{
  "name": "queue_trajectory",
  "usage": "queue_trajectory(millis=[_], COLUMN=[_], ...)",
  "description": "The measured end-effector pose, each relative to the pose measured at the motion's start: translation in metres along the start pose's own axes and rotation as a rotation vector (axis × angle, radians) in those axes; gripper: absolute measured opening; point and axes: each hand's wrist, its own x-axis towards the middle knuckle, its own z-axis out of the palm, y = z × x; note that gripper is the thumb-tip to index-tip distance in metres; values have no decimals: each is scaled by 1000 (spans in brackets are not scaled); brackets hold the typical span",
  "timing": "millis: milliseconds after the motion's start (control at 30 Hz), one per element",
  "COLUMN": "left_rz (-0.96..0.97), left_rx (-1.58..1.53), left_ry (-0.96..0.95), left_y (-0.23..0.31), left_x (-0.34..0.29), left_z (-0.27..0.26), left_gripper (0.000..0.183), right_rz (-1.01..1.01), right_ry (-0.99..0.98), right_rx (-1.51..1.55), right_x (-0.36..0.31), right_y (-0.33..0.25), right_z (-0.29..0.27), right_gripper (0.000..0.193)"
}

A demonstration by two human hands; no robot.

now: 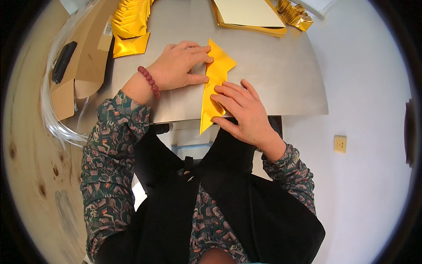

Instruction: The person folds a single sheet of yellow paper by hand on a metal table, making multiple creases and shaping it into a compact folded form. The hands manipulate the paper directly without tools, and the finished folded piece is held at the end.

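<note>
A folded sheet of shiny gold paper [215, 72] lies near the front edge of the metal table, its lower pointed tip hanging over that edge. My left hand [178, 66], at the wrist of which sits a dark red bead bracelet [148, 81], rests fingertips and thumb along the paper's left side. Lower on the right, my right hand [244, 110] lies over the sheet with fingers spread, several fingertips pressing on it and the thumb at its lower right edge. Both hands are open. Part of the paper is hidden under the right fingers.
A row of folded gold papers [132, 24] lies at the far left. Farther back sits a stack of gold-edged sheets [250, 13], with bunched gold pieces [294, 15] beside it. An opened cardboard box [85, 57] and clear plastic strips [52, 116] flank the table's left.
</note>
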Motion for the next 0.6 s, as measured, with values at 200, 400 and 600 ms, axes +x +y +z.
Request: queue_trajectory(millis=[200, 400, 600], left_rz=[2, -15, -39], left_rx=[16, 18, 34], left_ry=[6, 22, 8], left_y=[-1, 3, 7], left_x=[0, 0, 1], left_z=[2, 3, 1], left_gripper=[54, 57, 61], right_rz=[3, 17, 21], right_ry=[2, -20, -22], right_rx=[2, 27, 35], right_x=[1, 0, 0], right_y=[1, 0, 1], right_z=[0, -1, -1], right_gripper=[47, 51, 49])
